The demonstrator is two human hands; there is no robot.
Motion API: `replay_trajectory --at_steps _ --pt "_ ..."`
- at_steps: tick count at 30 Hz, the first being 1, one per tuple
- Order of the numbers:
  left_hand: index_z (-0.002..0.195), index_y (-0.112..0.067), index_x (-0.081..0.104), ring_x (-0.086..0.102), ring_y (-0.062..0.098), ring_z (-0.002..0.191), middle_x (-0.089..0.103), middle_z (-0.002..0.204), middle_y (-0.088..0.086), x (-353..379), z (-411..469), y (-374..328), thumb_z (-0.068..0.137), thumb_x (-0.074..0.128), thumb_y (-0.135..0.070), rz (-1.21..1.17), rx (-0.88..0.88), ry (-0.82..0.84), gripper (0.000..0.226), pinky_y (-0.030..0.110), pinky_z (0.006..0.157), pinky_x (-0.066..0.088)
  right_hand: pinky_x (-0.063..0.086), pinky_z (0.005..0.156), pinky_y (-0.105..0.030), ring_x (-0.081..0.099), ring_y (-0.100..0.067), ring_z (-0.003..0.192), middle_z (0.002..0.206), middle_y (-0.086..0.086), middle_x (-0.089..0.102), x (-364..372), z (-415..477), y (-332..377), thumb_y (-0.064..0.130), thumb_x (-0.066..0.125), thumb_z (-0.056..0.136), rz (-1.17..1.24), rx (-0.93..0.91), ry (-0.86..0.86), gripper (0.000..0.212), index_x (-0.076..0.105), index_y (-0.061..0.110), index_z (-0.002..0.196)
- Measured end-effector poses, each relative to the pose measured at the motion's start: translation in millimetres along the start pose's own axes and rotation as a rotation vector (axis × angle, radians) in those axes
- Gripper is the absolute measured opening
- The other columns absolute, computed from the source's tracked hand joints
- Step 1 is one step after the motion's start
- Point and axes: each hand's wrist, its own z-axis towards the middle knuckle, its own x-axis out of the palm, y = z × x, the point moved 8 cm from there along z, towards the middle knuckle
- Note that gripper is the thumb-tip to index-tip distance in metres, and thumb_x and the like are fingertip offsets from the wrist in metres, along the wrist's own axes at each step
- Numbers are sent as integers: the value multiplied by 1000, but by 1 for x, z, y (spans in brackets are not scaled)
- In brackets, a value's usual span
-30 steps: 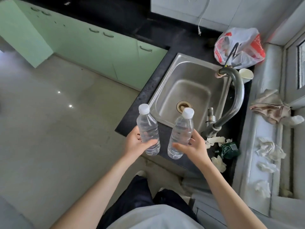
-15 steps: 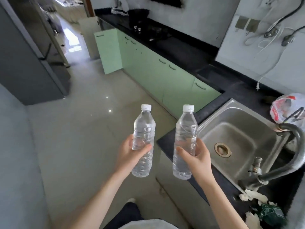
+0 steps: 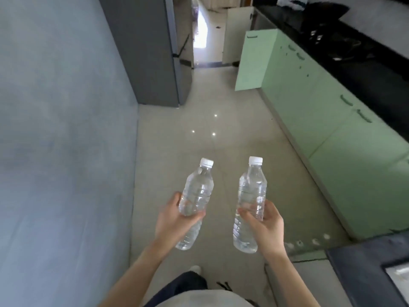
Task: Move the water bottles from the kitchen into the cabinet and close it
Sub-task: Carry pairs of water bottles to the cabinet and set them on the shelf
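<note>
Fingers (image 3: 193, 217) of the left hand (image 3: 173, 221) curl round the lower half of the left bottle (image 3: 198, 196); those of the right hand (image 3: 266, 226) wrap the right bottle (image 3: 252, 191) the same way, both grips closed on clear plastic. The two white-capped bottles are held in the air over the pale tiled floor (image 3: 199, 129), the left one tilted, a gap between them. To the right runs a row of green cabinets (image 3: 309, 111) under a black counter (image 3: 365, 69) — one door (image 3: 254, 60) at the far end stands open. A grey wall (image 3: 66, 129) lies to the left.
</note>
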Motion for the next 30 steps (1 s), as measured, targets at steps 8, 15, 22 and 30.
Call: replay_trajectory --at_steps 8,15,22,30 --pt "86 -27 57 67 13 70 68 78 -6 -55 117 -5 61 84 -37 8 -80 -117 38 37 65 56 59 68 -34 72 -15 75 83 4 73 89 103 42 17 87 69 -80 20 68 31 66 22 92" --pt "87 -23 57 65 16 75 67 83 -1 -8 240 -37 61 84 -38 -2 -132 -69 40 35 67 55 59 72 -37 71 -9 72 80 8 73 103 248 61 14 87 69 -119 36 34 32 66 23 91" --pt "85 -27 58 67 12 72 69 79 -6 2 399 -156 63 87 -36 -82 -81 -146 37 34 65 56 56 70 -33 69 -11 75 81 7 71 121 435 149 24 87 68 -241 -58 42 36 62 24 94" --pt "88 -20 58 66 14 73 69 80 -1 -4 566 -214 67 86 -31 -127 -103 -192 36 26 60 50 49 65 -22 67 -1 70 83 9 72 186 604 195 17 88 66 -240 -56 61 39 64 22 96"
